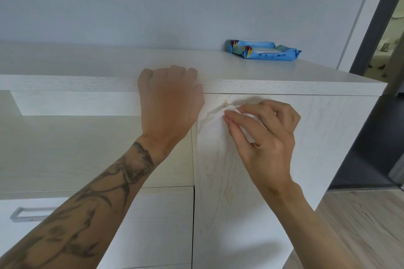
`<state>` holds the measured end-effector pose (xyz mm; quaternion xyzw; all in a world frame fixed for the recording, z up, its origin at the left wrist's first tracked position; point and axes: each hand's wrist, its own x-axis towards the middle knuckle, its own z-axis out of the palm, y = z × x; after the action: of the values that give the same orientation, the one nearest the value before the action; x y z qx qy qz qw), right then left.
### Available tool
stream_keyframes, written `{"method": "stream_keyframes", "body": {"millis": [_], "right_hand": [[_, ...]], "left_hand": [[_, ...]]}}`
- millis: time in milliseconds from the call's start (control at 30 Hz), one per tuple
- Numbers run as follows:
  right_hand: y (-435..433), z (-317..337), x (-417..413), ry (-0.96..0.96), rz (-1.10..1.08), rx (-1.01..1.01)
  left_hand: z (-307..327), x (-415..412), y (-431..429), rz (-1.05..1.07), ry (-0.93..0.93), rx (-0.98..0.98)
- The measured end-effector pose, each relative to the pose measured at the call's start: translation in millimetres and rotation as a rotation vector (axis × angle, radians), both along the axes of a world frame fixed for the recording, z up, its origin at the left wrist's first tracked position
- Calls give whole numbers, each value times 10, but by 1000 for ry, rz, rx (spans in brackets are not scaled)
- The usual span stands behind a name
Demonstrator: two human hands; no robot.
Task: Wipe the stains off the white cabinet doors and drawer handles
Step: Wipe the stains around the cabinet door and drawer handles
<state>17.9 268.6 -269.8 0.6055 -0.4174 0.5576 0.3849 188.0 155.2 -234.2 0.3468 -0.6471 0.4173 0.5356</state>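
A white cabinet door [306,148] fills the right half of the view. Near its top left corner sits a small orange-brown stain [225,100]. My right hand [264,133] holds a white wet wipe [215,124] and presses it flat on the door just below the stain. My left hand [170,98] is curled over the front edge of the cabinet top [76,83], its fingertips resting on the top surface. A silver drawer handle [24,214] shows at the lower left, partly hidden behind my left forearm.
Two blue packs of wet wipes [264,49] lie at the back right of the cabinet top. A dark doorway [371,28] opens at the far right, with wood-look floor [360,225] below it. An open recess [76,102] lies under the top at left.
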Motion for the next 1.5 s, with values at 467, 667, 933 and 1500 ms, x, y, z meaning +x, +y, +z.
{"method": "stream_keyframes", "body": {"millis": [467,667,933,1500], "right_hand": [[-6,60,4,15,-19,59],[26,38,-15,-4,-29,40],[33,-78,-233,13,12,8],[312,-98,-694,-310,20,102]], "left_hand": [[-20,3,-40,23,-7,-28],[-19,-2,-40,15,-2,-27],[-20,4,-37,0,-4,-25],[-13,-14,-24,-10,15,-25]]}}
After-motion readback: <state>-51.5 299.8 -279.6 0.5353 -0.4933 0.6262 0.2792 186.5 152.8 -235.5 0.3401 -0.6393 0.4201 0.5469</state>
